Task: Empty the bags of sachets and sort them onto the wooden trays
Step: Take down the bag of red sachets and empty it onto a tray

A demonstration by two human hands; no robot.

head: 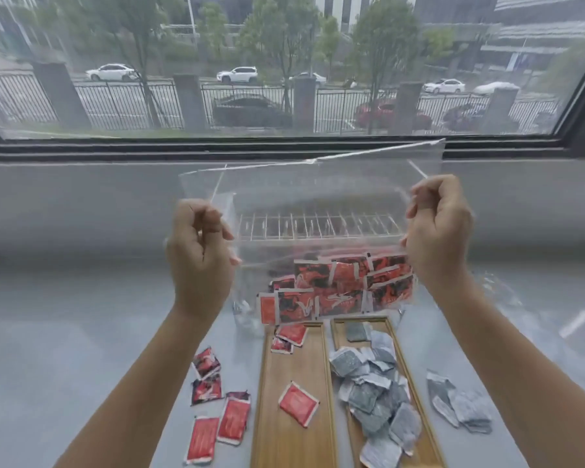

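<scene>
Lower frame, nearest: two wooden trays lay side by side on the grey table [65,332], long axes running away from the viewer; the left tray [274,417] carried a few red sachets [298,404], lying loose at odd angles, and the right tray [394,336] carried a heap of grey sachets [372,393]. Lower left, on the table just beside the left tray: more red sachets, flat and scattered [233,421]. Lower right, beside the right tray: a small pile of grey sachets [460,405]. Both forearms rose from the bottom corners toward mid-frame, wrists bent, backs of the hands toward the camera. Left hand [200,261], fingers curled shut, pinched the left edge of a clear plastic bag [311,197]. Right hand [438,231], fingers likewise closed, pinched the bag's right edge. The bag hung in the air between the hands above the far ends of the trays, long axis across the frame, right side slightly higher; which edge was its mouth could not be told. Red-and-black sachets [341,292] crowded its lower part, just above the left tray. Upper frame: window [284,62], with a fence, trees and parked cars outside.
</scene>
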